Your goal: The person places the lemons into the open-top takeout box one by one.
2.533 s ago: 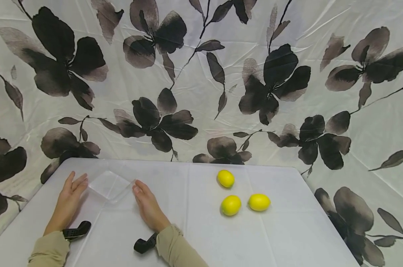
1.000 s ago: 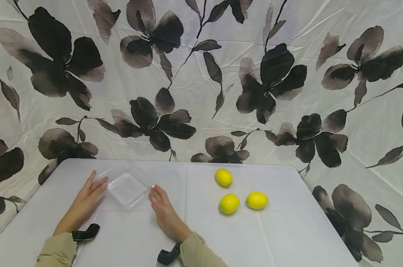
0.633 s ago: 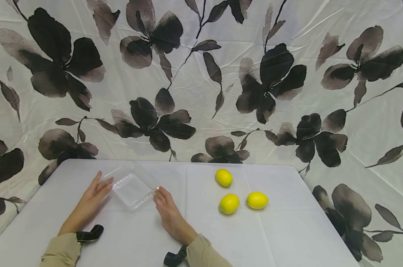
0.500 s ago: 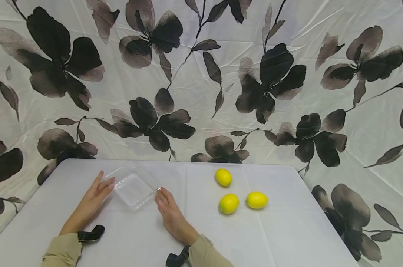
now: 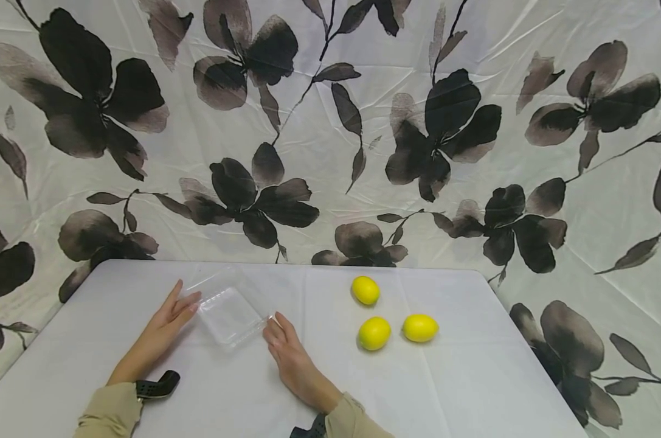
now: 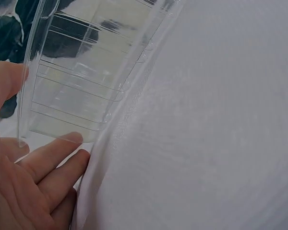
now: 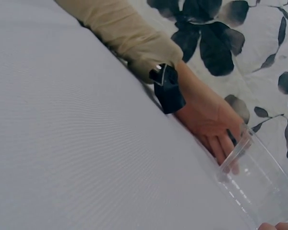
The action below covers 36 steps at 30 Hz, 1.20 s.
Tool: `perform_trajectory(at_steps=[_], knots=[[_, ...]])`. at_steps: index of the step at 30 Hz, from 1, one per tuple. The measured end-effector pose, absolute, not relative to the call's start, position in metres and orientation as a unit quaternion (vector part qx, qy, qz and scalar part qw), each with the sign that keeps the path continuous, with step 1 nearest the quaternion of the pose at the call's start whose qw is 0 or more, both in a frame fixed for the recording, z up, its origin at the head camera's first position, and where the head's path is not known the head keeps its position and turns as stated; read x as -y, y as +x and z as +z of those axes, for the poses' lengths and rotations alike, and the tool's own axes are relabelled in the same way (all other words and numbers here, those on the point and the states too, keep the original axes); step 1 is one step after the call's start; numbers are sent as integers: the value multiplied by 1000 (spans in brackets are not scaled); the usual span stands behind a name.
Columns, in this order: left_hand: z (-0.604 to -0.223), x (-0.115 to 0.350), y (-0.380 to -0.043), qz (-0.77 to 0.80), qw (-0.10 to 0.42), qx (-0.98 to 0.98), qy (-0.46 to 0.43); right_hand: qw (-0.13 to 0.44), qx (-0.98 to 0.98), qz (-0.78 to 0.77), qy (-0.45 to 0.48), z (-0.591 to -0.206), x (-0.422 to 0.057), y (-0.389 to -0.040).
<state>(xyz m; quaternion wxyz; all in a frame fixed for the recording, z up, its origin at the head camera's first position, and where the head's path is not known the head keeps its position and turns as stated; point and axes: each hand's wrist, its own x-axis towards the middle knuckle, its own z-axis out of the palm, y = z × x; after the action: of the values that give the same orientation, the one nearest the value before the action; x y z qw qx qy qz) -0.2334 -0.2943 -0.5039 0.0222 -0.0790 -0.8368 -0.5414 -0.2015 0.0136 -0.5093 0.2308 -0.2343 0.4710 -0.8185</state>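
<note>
Left hand (image 5: 165, 325) being held unclenched, straight fingers being pressed to clear box (image 5: 231, 316); right hand (image 5: 293, 358) being laid near-straight against opposite side, likely so thin plastic is being steadied, not crushed. Box being supported between hands, left of table's (image 5: 461, 383) middle; three lemons (image 5: 374, 333) being grouped apart, rightward.

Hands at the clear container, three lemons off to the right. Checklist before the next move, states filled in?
1. Left hand touching the clear container: ok, fingers at its rim.
2. Right hand touching it: ok, fingers at the opposite side.
3. Lemons clear of both hands: ok, all three lie apart on the table.
4. Container empty: ok, nothing visible inside.
5. One hand free: not ok, both are at the container.
6. Container base flat on the table: cannot tell.
</note>
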Motion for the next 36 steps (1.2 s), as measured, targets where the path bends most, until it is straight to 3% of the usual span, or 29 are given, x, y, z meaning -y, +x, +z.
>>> perform_trajectory(at_steps=[36], knots=[[-496, 233, -258, -540, -41, 829, -136, 243, -485, -806, -236, -503, -76, -162]])
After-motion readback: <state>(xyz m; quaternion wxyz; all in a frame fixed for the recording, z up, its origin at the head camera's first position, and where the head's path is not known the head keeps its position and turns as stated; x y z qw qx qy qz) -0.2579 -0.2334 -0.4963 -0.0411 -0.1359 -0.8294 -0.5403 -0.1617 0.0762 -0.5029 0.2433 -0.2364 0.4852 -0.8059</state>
